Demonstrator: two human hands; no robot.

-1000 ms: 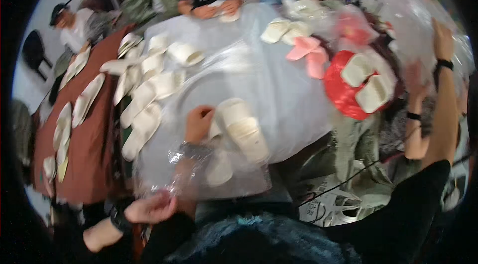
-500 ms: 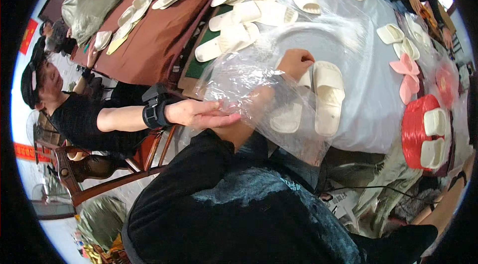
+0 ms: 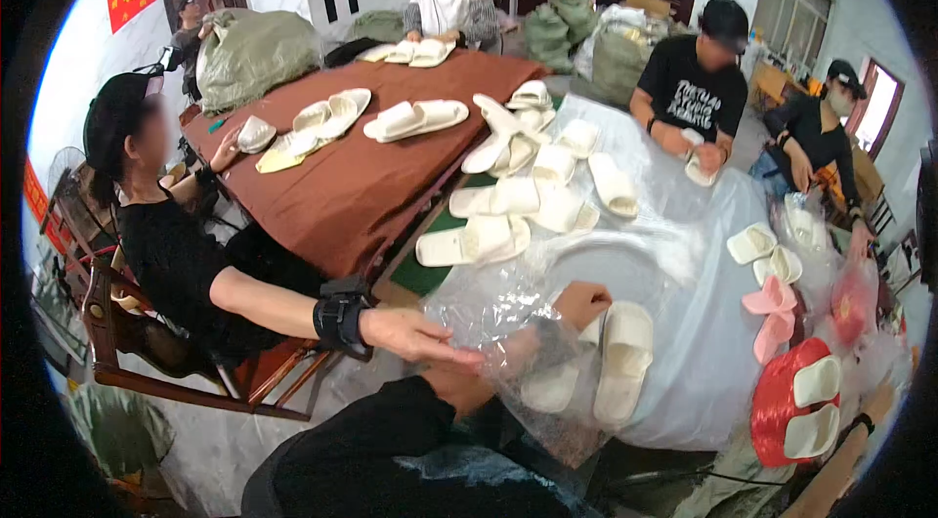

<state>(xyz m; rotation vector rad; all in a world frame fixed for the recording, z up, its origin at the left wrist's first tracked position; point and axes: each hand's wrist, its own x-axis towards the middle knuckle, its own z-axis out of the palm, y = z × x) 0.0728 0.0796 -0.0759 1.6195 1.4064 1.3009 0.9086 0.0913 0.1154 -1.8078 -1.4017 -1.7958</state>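
Head view takes in a long work surface: a brown-covered table [image 3: 332, 191] on the far left side, and beside it a table under a sheet of clear plastic [image 3: 674, 274], both strewn with cream slippers [image 3: 508, 200]. Four other people [image 3: 699, 78] sit or stand around the edges, and stuffed green sacks [image 3: 249, 54] are heaped behind them against the wall. A seated person in black [image 3: 166, 244] is just left of the wearer, on a wooden chair [image 3: 117, 342].

Nearer in, a crumpled clear plastic bag [image 3: 493, 318] lies at the near edge of the plastic-covered table, right in front of the wearer. The left hand [image 3: 420, 337], wearing a black wrist strap [image 3: 342, 315], lies flat and open with its fingers stretched out onto the bag's near edge, pinching nothing. The right hand [image 3: 578, 303] is pushed inside the bag, fist loosely curled; through the wrinkled film I cannot tell whether it grips anything. One cream slipper [image 3: 620, 362] lies just right of that hand, lengthwise toward the wearer, and a second one [image 3: 547, 386] shows under the film beside it.

Off to the right sit a red mesh bag [image 3: 782, 406] with two more slippers on it, a pair of pink slippers [image 3: 772, 318], and a small red pouch [image 3: 852, 303] near the table edge.
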